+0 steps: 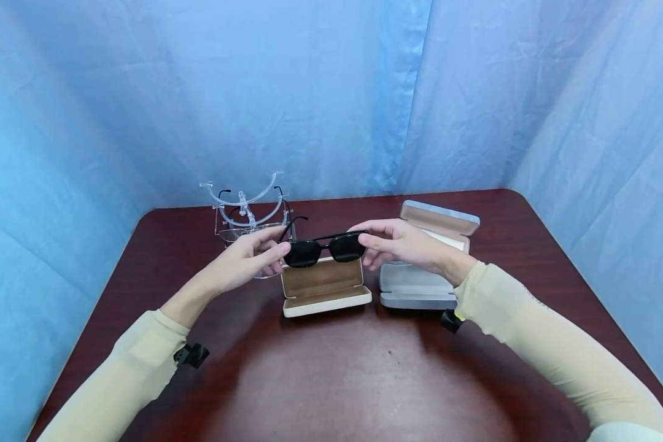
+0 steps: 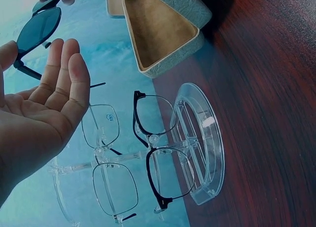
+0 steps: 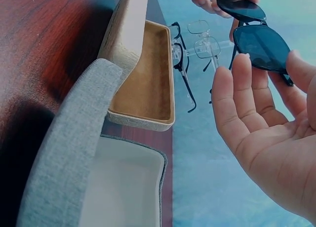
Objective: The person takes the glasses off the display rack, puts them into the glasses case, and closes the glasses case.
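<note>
Black sunglasses [image 1: 347, 247] are held up in front of me, lenses facing my side, above an open cream case with a brown lining [image 1: 321, 281]. At one end of the frame, my left hand [image 1: 248, 256] pinches them between thumb and forefinger. My right hand [image 1: 399, 244] pinches the opposite end the same way. One temple arm sticks out behind the left lens. In the right wrist view, the thumb lies against the outer edge of a dark lens [image 3: 261, 47], and the other fingers are spread below it.
To the left stands a clear display rack [image 1: 244, 212] carrying glasses, including a dark-browed pair [image 2: 152, 180] and a thin-rimmed pair [image 2: 115, 187]. A grey case [image 1: 414, 299] lies open right of the cream one, a pale item [image 1: 447, 239] in its lid. Blue curtains [image 1: 309, 98] surround the dark red table [image 1: 331, 380].
</note>
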`<action>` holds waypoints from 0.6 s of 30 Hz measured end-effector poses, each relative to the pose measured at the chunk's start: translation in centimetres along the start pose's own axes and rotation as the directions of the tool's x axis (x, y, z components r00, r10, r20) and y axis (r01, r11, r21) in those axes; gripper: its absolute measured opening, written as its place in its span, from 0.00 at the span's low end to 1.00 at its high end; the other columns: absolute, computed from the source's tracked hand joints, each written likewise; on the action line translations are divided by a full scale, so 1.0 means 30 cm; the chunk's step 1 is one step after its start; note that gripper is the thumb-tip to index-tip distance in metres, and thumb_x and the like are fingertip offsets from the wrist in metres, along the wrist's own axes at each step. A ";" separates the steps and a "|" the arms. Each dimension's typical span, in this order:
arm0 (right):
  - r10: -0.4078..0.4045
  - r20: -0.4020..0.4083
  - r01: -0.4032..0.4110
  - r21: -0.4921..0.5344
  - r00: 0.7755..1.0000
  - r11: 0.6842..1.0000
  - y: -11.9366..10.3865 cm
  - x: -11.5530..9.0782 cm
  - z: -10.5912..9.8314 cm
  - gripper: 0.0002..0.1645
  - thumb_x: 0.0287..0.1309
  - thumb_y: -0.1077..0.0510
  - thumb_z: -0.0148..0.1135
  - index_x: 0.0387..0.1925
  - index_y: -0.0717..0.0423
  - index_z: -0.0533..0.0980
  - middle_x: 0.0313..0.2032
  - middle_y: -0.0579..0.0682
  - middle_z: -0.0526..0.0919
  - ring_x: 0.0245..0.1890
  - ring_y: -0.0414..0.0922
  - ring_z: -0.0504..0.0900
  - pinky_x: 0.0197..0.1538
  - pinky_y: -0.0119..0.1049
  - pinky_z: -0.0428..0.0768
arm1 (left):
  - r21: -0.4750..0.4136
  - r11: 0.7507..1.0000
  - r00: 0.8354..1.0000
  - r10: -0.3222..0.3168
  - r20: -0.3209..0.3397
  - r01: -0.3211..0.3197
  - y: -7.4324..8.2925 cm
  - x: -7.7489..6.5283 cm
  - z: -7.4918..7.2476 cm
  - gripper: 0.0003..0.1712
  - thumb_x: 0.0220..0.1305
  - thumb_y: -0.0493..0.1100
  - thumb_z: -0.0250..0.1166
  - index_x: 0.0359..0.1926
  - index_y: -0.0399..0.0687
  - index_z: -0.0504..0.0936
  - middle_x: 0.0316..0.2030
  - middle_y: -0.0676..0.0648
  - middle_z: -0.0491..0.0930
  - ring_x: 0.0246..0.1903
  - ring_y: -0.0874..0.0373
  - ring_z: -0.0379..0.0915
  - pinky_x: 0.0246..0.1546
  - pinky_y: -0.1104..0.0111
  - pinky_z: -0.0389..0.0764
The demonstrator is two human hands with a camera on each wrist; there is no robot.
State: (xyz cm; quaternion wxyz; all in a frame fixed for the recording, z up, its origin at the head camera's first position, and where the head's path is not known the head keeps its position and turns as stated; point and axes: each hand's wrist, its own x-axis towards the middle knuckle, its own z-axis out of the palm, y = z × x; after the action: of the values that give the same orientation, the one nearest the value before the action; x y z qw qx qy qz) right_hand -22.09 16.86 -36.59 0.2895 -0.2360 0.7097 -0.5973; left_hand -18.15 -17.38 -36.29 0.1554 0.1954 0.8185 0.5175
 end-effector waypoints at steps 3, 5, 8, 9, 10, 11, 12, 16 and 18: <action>0.007 0.001 -0.007 0.000 1.000 1.000 -0.005 0.002 -0.002 0.25 0.75 0.54 0.58 0.68 0.57 0.71 0.43 0.72 0.81 0.42 0.67 0.81 0.48 0.51 0.86 | 0.003 1.000 1.000 -0.001 0.001 0.001 0.003 -0.001 -0.003 0.37 0.77 0.52 0.58 0.77 0.41 0.59 0.41 0.36 0.82 0.36 0.50 0.82 0.43 0.53 0.85; 0.007 0.002 -0.007 -0.004 1.000 1.000 -0.009 0.003 -0.003 0.26 0.75 0.54 0.58 0.69 0.57 0.71 0.43 0.74 0.81 0.41 0.64 0.83 0.48 0.49 0.86 | 0.002 1.000 1.000 -0.002 0.002 0.002 0.003 -0.001 -0.006 0.36 0.77 0.52 0.58 0.77 0.42 0.59 0.41 0.37 0.82 0.36 0.49 0.82 0.41 0.57 0.85; 0.009 0.005 -0.009 -0.008 1.000 1.000 -0.014 0.003 -0.004 0.26 0.75 0.54 0.58 0.69 0.57 0.71 0.42 0.69 0.82 0.40 0.60 0.84 0.48 0.48 0.86 | -0.004 1.000 1.000 -0.003 0.002 0.003 0.004 -0.002 -0.009 0.36 0.77 0.52 0.58 0.77 0.43 0.59 0.41 0.36 0.82 0.36 0.49 0.82 0.39 0.61 0.85; 0.009 0.005 -0.009 -0.008 1.000 1.000 -0.015 0.003 -0.004 0.26 0.75 0.54 0.58 0.69 0.57 0.71 0.42 0.70 0.82 0.40 0.59 0.84 0.48 0.48 0.86 | -0.004 1.000 1.000 0.001 0.001 -0.001 0.005 -0.002 -0.008 0.36 0.77 0.52 0.58 0.77 0.44 0.60 0.41 0.38 0.82 0.37 0.49 0.82 0.39 0.62 0.85; 0.010 0.006 -0.010 -0.007 1.000 1.000 -0.015 0.002 -0.005 0.25 0.75 0.54 0.58 0.68 0.57 0.71 0.42 0.70 0.82 0.40 0.59 0.84 0.47 0.48 0.86 | -0.005 1.000 1.000 0.007 0.003 -0.007 0.005 -0.002 -0.008 0.35 0.77 0.52 0.57 0.77 0.44 0.61 0.40 0.38 0.82 0.37 0.48 0.82 0.39 0.61 0.85; 0.010 0.007 -0.010 -0.005 1.000 1.000 -0.017 0.002 -0.005 0.25 0.75 0.54 0.58 0.68 0.57 0.71 0.41 0.70 0.82 0.40 0.59 0.83 0.47 0.48 0.86 | -0.005 1.000 1.000 0.013 0.007 -0.013 0.007 -0.003 -0.008 0.34 0.78 0.52 0.57 0.77 0.45 0.61 0.40 0.38 0.83 0.37 0.47 0.82 0.40 0.59 0.85; 0.011 0.007 -0.011 -0.004 1.000 1.000 -0.017 0.001 -0.004 0.25 0.75 0.54 0.57 0.68 0.56 0.71 0.41 0.68 0.83 0.40 0.60 0.83 0.47 0.48 0.86 | -0.009 1.000 1.000 0.021 0.015 -0.021 0.009 -0.004 -0.007 0.33 0.78 0.52 0.56 0.76 0.46 0.62 0.38 0.39 0.83 0.38 0.45 0.83 0.41 0.57 0.85; 0.008 0.011 -0.008 -0.007 1.000 1.000 -0.018 0.002 0.001 0.24 0.75 0.53 0.57 0.67 0.55 0.73 0.43 0.64 0.84 0.39 0.59 0.83 0.48 0.51 0.86 | -0.026 0.998 0.995 0.065 0.078 -0.063 0.017 -0.005 -0.004 0.29 0.79 0.52 0.54 0.75 0.47 0.66 0.37 0.41 0.86 0.39 0.40 0.83 0.45 0.48 0.83; 0.007 0.004 -0.007 -0.028 1.000 1.000 -0.018 0.003 0.004 0.23 0.75 0.52 0.58 0.66 0.52 0.74 0.39 0.62 0.82 0.35 0.55 0.81 0.47 0.53 0.85 | -0.045 0.996 0.992 0.081 0.096 -0.077 0.021 -0.006 -0.003 0.28 0.79 0.51 0.53 0.74 0.47 0.67 0.39 0.42 0.86 0.40 0.37 0.83 0.46 0.46 0.83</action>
State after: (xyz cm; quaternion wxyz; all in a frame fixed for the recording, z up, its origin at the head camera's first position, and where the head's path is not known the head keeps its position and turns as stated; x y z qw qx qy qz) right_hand -22.09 16.62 -36.09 0.2897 -0.2386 0.7182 -0.5859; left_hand -17.93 -17.30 -35.67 0.1785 0.2493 0.7906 0.5300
